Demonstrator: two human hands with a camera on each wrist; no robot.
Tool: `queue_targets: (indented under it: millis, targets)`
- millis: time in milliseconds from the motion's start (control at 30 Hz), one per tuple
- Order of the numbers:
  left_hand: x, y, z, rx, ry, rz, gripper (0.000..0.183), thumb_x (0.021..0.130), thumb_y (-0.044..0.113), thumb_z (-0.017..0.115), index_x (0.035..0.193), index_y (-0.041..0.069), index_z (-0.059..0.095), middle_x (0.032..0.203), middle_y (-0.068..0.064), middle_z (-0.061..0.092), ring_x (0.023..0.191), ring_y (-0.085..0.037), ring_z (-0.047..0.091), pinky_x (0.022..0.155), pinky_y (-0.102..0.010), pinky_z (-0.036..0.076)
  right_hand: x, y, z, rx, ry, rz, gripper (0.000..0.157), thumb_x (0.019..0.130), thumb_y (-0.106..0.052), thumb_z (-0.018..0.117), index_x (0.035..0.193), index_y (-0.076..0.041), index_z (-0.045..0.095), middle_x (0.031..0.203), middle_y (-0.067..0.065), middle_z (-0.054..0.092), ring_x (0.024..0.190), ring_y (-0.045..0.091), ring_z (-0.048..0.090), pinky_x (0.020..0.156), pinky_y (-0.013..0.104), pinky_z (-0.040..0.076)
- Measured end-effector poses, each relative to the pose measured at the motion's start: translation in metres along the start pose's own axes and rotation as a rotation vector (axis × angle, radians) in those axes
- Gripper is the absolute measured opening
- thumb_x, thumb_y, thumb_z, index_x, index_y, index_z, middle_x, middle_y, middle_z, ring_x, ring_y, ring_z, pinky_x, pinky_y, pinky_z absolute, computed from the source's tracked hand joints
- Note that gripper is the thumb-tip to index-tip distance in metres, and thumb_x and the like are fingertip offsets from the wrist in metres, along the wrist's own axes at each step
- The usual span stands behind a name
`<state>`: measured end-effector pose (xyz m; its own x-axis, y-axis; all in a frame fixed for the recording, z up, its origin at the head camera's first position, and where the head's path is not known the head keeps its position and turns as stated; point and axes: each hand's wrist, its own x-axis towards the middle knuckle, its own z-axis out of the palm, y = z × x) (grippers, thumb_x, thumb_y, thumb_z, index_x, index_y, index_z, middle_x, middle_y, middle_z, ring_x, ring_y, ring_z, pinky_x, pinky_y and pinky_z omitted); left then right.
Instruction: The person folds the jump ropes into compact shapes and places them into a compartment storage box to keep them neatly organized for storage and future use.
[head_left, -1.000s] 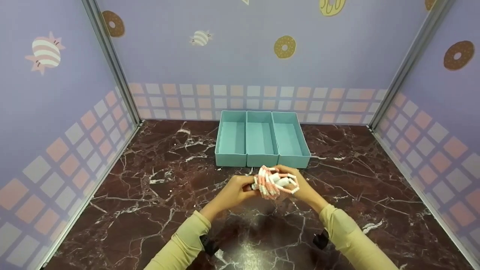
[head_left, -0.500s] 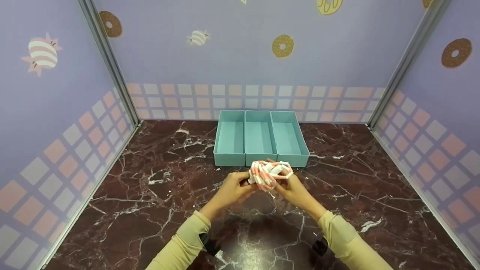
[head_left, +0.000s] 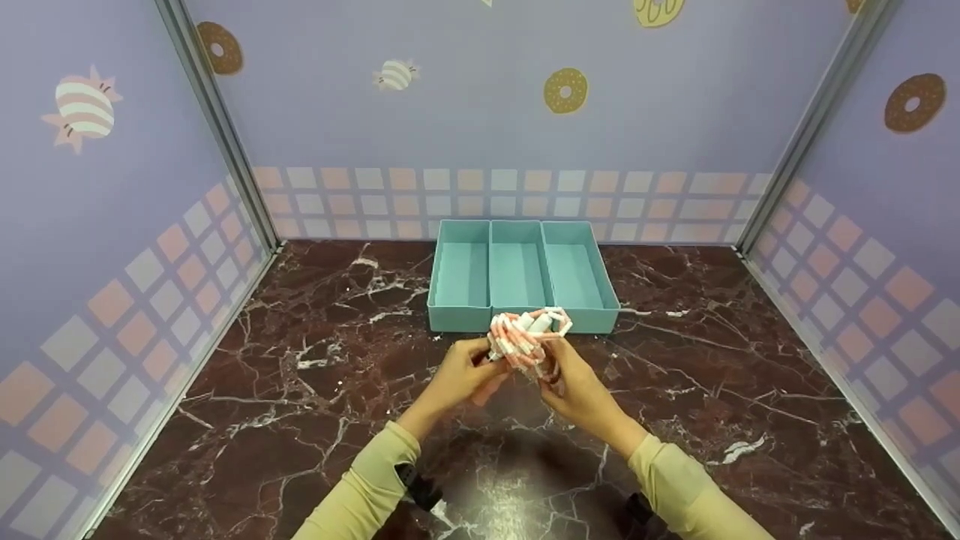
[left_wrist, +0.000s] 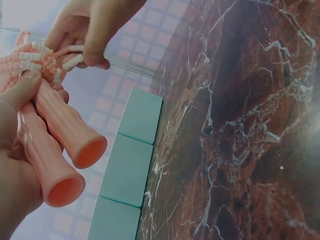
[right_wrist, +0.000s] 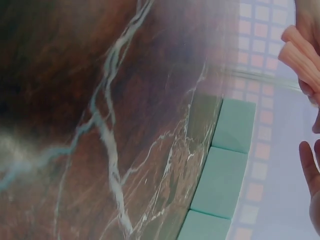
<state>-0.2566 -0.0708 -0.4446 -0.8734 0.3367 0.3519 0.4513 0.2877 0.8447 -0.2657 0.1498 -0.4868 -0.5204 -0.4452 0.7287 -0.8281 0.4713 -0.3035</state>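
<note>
A jump rope with pink and white beads is gathered into a coiled bundle, held above the table in front of the boxes. My left hand grips its two pink handles, whose flared hollow ends point down in the left wrist view. On the bundle's other side, my right hand pinches beaded strands between thumb and fingers, as the left wrist view shows. Only a few right-hand fingers appear at the edge of the right wrist view, near the handles.
Three teal open boxes stand side by side at the back of the dark red marbled table. Patterned lilac panels enclose the table at the back and both sides, with metal posts at the corners.
Both hands have shifted slightly left and forward with the jump rope, whose bundle now overlaps the boxes' front edge in the head view. My right hand has turned, so its thumb side shows.
</note>
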Motion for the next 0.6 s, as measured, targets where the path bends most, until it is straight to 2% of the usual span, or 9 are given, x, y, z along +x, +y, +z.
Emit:
queue_targets:
  millis: [100,167,367,467,600]
  targets:
    - [-0.004,0.011,-0.003,-0.047,-0.006,-0.005,0.017,0.088,0.005,0.069,0.097,-0.01,0.069,0.085,-0.027,0.07,0.067,-0.001,0.054,0.059,-0.015,0.044,0.0,0.0,0.001,-0.055,0.031,-0.03,0.072,0.066,0.017,0.075,0.131,0.002,0.049,0.104,0.011,0.056,0.079,0.012,0.055,0.065,0.02,0.048]
    - [-0.004,0.013,-0.003,-0.055,-0.006,-0.004,0.017,0.089,0.005,0.068,0.098,-0.01,0.069,0.086,-0.027,0.07,0.067,-0.001,0.054,0.059,-0.015,0.044,-0.001,0.0,0.001,-0.093,0.054,-0.04,0.07,0.067,0.015,0.077,0.13,0.002,0.05,0.097,0.008,0.053,0.073,0.01,0.053,0.061,0.016,0.046]
    - [-0.006,0.012,-0.004,-0.086,-0.015,-0.017,0.019,0.089,0.005,0.068,0.101,-0.01,0.07,0.085,-0.026,0.068,0.068,-0.001,0.052,0.06,-0.016,0.043,-0.006,0.003,-0.004,-0.176,0.082,-0.095,0.071,0.07,0.001,0.083,0.134,0.005,0.052,0.097,0.009,0.057,0.069,0.011,0.054,0.06,0.014,0.045]
    - [-0.007,0.012,-0.005,-0.103,-0.024,-0.029,0.019,0.09,0.005,0.067,0.102,-0.01,0.07,0.085,-0.024,0.068,0.069,-0.001,0.052,0.062,-0.016,0.043,-0.006,0.006,-0.007,-0.208,0.086,-0.123,0.064,0.075,-0.005,0.082,0.132,0.006,0.056,0.1,0.011,0.06,0.074,0.012,0.058,0.065,0.017,0.049]
    - [-0.006,0.008,-0.004,-0.12,-0.029,-0.034,0.018,0.09,0.004,0.067,0.101,-0.01,0.07,0.088,-0.023,0.069,0.071,-0.001,0.053,0.064,-0.016,0.045,-0.005,0.008,-0.011,-0.198,0.104,-0.138,0.043,0.089,-0.013,0.072,0.127,0.003,0.062,0.107,0.012,0.062,0.088,0.016,0.062,0.074,0.023,0.052]
